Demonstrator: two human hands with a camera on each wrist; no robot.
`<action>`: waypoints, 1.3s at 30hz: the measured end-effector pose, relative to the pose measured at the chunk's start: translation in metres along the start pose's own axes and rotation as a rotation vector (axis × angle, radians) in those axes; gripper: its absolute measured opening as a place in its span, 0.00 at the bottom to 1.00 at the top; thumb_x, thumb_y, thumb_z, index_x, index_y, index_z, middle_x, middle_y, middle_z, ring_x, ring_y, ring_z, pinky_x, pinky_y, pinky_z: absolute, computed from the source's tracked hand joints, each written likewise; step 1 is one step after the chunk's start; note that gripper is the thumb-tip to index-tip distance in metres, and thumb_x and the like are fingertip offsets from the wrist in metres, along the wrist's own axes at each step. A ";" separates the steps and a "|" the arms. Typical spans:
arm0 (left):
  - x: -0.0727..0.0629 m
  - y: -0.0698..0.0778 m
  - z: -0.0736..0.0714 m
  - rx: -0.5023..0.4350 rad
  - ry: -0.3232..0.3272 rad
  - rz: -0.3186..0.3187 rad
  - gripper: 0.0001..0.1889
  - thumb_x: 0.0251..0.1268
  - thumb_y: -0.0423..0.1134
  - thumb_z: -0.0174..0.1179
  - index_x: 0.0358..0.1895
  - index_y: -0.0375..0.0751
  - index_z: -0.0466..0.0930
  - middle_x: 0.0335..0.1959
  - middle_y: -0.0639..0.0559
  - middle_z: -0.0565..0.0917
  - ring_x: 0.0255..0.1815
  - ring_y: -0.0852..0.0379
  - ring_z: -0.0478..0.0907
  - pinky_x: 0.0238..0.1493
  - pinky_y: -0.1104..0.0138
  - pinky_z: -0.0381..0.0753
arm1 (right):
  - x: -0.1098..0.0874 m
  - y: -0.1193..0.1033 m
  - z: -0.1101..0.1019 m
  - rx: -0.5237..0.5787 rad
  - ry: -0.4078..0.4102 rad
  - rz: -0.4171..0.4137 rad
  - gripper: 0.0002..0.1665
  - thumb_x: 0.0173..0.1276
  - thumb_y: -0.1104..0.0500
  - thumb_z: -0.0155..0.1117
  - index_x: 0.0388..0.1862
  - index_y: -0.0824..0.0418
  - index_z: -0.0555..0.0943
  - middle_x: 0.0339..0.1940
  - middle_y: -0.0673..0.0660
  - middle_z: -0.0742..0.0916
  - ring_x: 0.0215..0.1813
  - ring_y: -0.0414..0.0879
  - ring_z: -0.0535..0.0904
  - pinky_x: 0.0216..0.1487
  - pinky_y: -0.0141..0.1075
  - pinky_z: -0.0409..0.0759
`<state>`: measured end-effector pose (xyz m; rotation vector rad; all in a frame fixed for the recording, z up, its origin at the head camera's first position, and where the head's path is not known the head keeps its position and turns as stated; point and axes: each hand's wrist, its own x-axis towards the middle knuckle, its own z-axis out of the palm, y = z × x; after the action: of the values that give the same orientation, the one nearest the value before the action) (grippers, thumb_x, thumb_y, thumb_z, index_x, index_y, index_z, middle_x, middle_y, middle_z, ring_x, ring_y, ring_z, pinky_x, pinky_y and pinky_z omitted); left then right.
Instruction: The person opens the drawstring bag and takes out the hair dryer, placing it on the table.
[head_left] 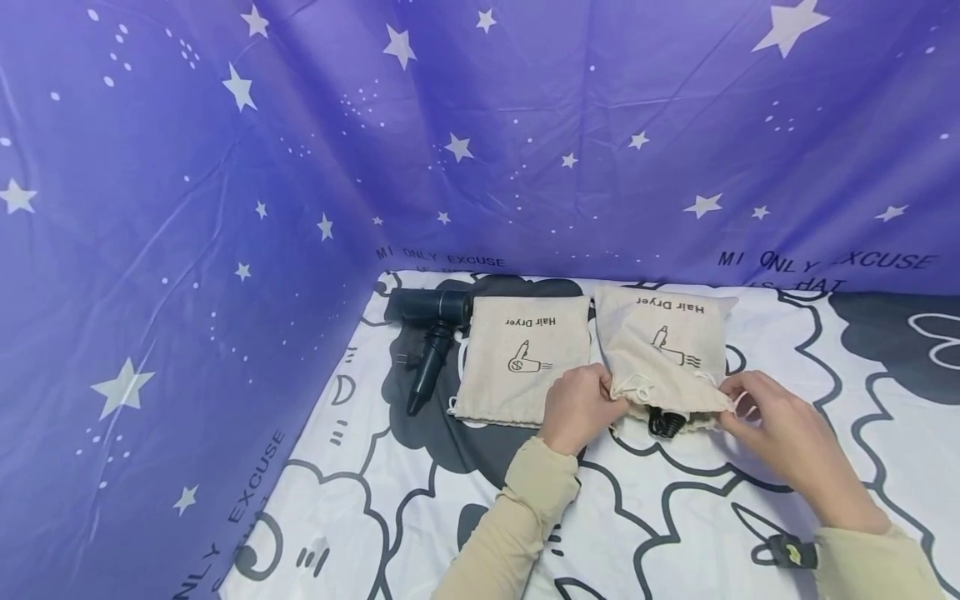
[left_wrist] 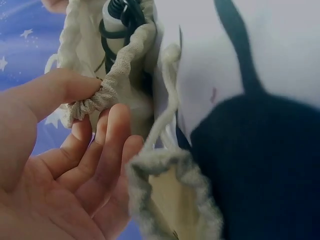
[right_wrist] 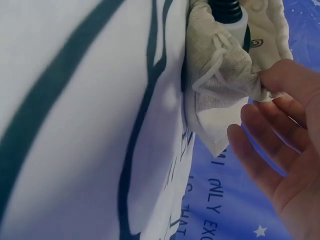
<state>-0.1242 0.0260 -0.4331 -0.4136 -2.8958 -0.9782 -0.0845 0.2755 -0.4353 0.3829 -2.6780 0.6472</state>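
Working at the mouth of the cloth bag (head_left: pixel 667 385) on your right, lying on the printed cover (head_left: pixel 337 475) with its opening toward you. Your left hand (head_left: pixel 581 410) pinches the gathered hem (left_wrist: pixel 95 104) at one corner between thumb and fingers; your right hand (head_left: pixel 780 425) pinches the opposite corner likewise, its lower fingers loose and off the cloth. Between them the mouth gapes, showing a pale handle (right_wrist: pixel 239 30) and, at its end, a black cord (head_left: pixel 665 422) bunched in the opening.

Suggest gripping both corners at equal height, so neither side sags over the cord. Pinch hem only: a white drawstring (right_wrist: pixel 215 65) lies near your right thumb and could get caught. Fabric looks soft, likely to fold inward if one pinch slackens. Work both hands together under gentle tension; a sharp tug on one corner would probably skew the bag and disturb the cord. Mind the left side: a second bag (head_left: pixel 517 383) lies flat just beside, with a black hair dryer (head_left: pixel 435 321) beyond it.
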 end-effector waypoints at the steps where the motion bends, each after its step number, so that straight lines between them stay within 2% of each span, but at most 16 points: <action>1: 0.000 0.001 0.000 0.008 0.001 0.002 0.13 0.51 0.40 0.72 0.21 0.50 0.74 0.15 0.65 0.72 0.15 0.70 0.65 0.17 0.78 0.62 | 0.001 0.000 0.000 0.001 -0.004 0.000 0.21 0.47 0.65 0.76 0.40 0.56 0.79 0.32 0.51 0.85 0.30 0.33 0.76 0.28 0.38 0.75; 6: 0.000 0.004 0.003 0.045 -0.002 0.011 0.15 0.52 0.45 0.72 0.20 0.51 0.72 0.15 0.67 0.71 0.16 0.70 0.65 0.18 0.77 0.61 | 0.004 -0.004 0.005 0.000 -0.033 0.002 0.21 0.47 0.63 0.77 0.40 0.56 0.78 0.32 0.51 0.84 0.30 0.39 0.77 0.29 0.40 0.75; 15: 0.001 -0.007 -0.002 0.035 0.014 0.011 0.10 0.54 0.42 0.71 0.26 0.49 0.77 0.19 0.64 0.76 0.18 0.71 0.67 0.20 0.78 0.63 | 0.004 0.000 -0.003 -0.016 -0.039 0.005 0.22 0.47 0.66 0.77 0.42 0.58 0.79 0.36 0.55 0.85 0.31 0.50 0.81 0.28 0.42 0.75; 21: 0.001 -0.003 -0.004 0.081 0.015 0.005 0.08 0.53 0.41 0.71 0.28 0.49 0.79 0.18 0.62 0.75 0.17 0.67 0.67 0.20 0.75 0.63 | 0.004 0.004 -0.001 -0.015 -0.042 0.016 0.22 0.48 0.63 0.77 0.42 0.57 0.79 0.36 0.54 0.85 0.31 0.48 0.80 0.28 0.41 0.74; 26: 0.002 -0.001 -0.003 0.098 0.002 0.003 0.10 0.53 0.42 0.71 0.28 0.49 0.78 0.18 0.62 0.74 0.17 0.67 0.66 0.19 0.75 0.62 | 0.004 0.003 0.000 -0.013 -0.045 0.014 0.22 0.48 0.63 0.77 0.42 0.58 0.79 0.36 0.55 0.85 0.32 0.50 0.80 0.28 0.42 0.75; 27: 0.002 -0.002 -0.004 0.096 0.000 -0.002 0.09 0.53 0.42 0.71 0.28 0.49 0.78 0.18 0.63 0.74 0.17 0.67 0.66 0.19 0.75 0.61 | 0.004 0.003 -0.001 -0.015 -0.047 0.019 0.22 0.48 0.64 0.77 0.42 0.58 0.79 0.36 0.55 0.85 0.32 0.48 0.80 0.29 0.43 0.75; 30: 0.002 -0.007 -0.008 0.064 0.000 -0.002 0.08 0.54 0.41 0.71 0.29 0.48 0.79 0.19 0.63 0.76 0.18 0.70 0.67 0.20 0.77 0.62 | 0.003 0.008 -0.008 -0.021 -0.051 0.042 0.22 0.48 0.64 0.77 0.43 0.58 0.79 0.36 0.56 0.85 0.32 0.35 0.77 0.29 0.44 0.75; 32: 0.002 -0.010 -0.011 0.043 0.001 0.003 0.07 0.55 0.40 0.70 0.29 0.48 0.79 0.20 0.64 0.78 0.19 0.71 0.68 0.21 0.79 0.63 | 0.002 0.011 -0.013 -0.025 -0.061 0.065 0.22 0.49 0.64 0.77 0.43 0.58 0.79 0.36 0.56 0.85 0.32 0.33 0.76 0.28 0.43 0.74; 34: 0.002 -0.010 -0.013 0.035 0.009 0.012 0.07 0.55 0.39 0.69 0.28 0.48 0.79 0.20 0.64 0.79 0.19 0.72 0.68 0.21 0.79 0.64 | 0.001 0.014 -0.014 -0.025 -0.072 0.074 0.21 0.50 0.63 0.77 0.42 0.58 0.78 0.35 0.56 0.85 0.32 0.33 0.76 0.28 0.42 0.74; 37: 0.000 -0.007 -0.011 0.054 0.007 0.004 0.08 0.56 0.40 0.69 0.27 0.49 0.77 0.19 0.64 0.77 0.19 0.71 0.68 0.21 0.78 0.63 | 0.002 0.014 -0.009 -0.021 -0.078 0.068 0.22 0.50 0.62 0.78 0.43 0.59 0.78 0.35 0.56 0.85 0.32 0.40 0.78 0.29 0.41 0.73; 39: 0.000 -0.005 -0.008 0.068 -0.005 -0.003 0.09 0.56 0.41 0.69 0.27 0.50 0.76 0.19 0.65 0.76 0.18 0.70 0.68 0.21 0.77 0.63 | 0.002 0.013 -0.005 -0.017 -0.074 0.055 0.23 0.49 0.62 0.79 0.43 0.58 0.78 0.36 0.55 0.85 0.32 0.41 0.78 0.29 0.42 0.74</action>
<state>-0.1254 0.0175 -0.4302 -0.4087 -2.9247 -0.8774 -0.0890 0.2892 -0.4354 0.3358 -2.7714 0.6373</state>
